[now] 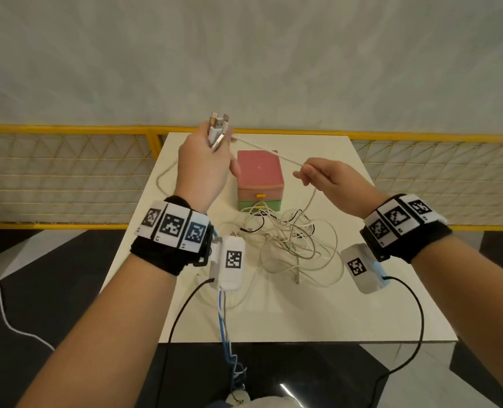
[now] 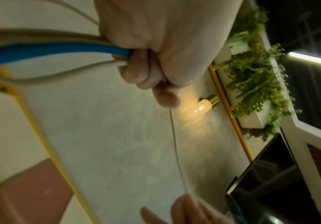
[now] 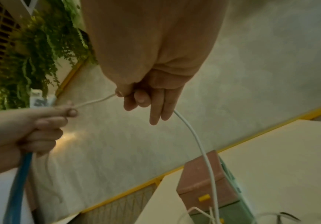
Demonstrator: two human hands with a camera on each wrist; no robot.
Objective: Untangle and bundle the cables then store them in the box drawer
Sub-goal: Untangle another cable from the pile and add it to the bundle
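- tabletop [image 1: 318,313]: flat, matte cream slab with square corners. Low friction by the look of it, so loose cable should drag across it easily.
- box [image 1: 259,169]: small, rigid plastic, rounded edges. Pink upper section over a green lower one, a yellow pull tab on each drawer front. Both drawers look closed. Probably light, so I'd brace it when pulling a drawer or it will slide.
- cable tangle [image 1: 294,245]: just in front of the box, on the tabletop. Mostly thin white round cables plus a thin black one, in loose overlapping loops. Limp, light, springy. Yanking would likely tighten the crossings, so feed one strand out at a time.
- left hand [image 1: 203,169]: raised just left of the box, fist closed around a bunch of connector ends [image 1: 218,129], metal USB-type plugs on white housings, sticking up above the fingers. The hard housings are the best grip points, not the soft jacket. A blue cord in the same fist looks like rig wiring; cannot confirm.
- right hand [image 1: 325,178]: just right of the box, thumb and forefinger pinching a white cable [image 1: 274,156] stretched taut over the box to the left hand. Smooth jacket, likely slips through a light pinch.
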